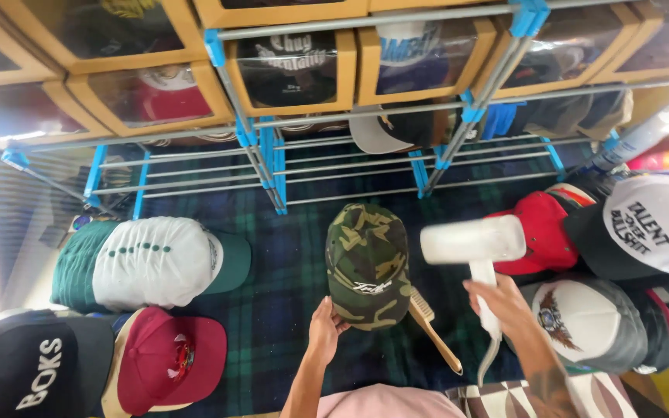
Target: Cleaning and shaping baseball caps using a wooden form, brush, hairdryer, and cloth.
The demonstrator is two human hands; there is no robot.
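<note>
**Camouflage cap held by its brim, white blower aimed at it**

The plaid blanket [288,310] is lying across the floor under everything, and the wire rack [334,166] with cap boxes is standing at 12 o'clock. Stacks of caps are sitting all round: a white and green stack [149,263] at 9 o'clock, a red cap [543,232] at 3 o'clock.

The camouflage cap [367,263] is resting at the centre of the blanket, brim toward the person. It is looking light and soft in the crown, likely to dent if squeezed, with a stiffer brim; the brim edge seems the sound place to grip.

The white blower [470,244] is hovering just right of the cap. The right hand [505,306] is wrapping its fingers tight around the blower's handle. The left hand [325,329] is pinching the brim at 7 o'clock, fingers closed on it.

A wooden brush [431,325] is lying at 5 o'clock, touching the brim.
</note>
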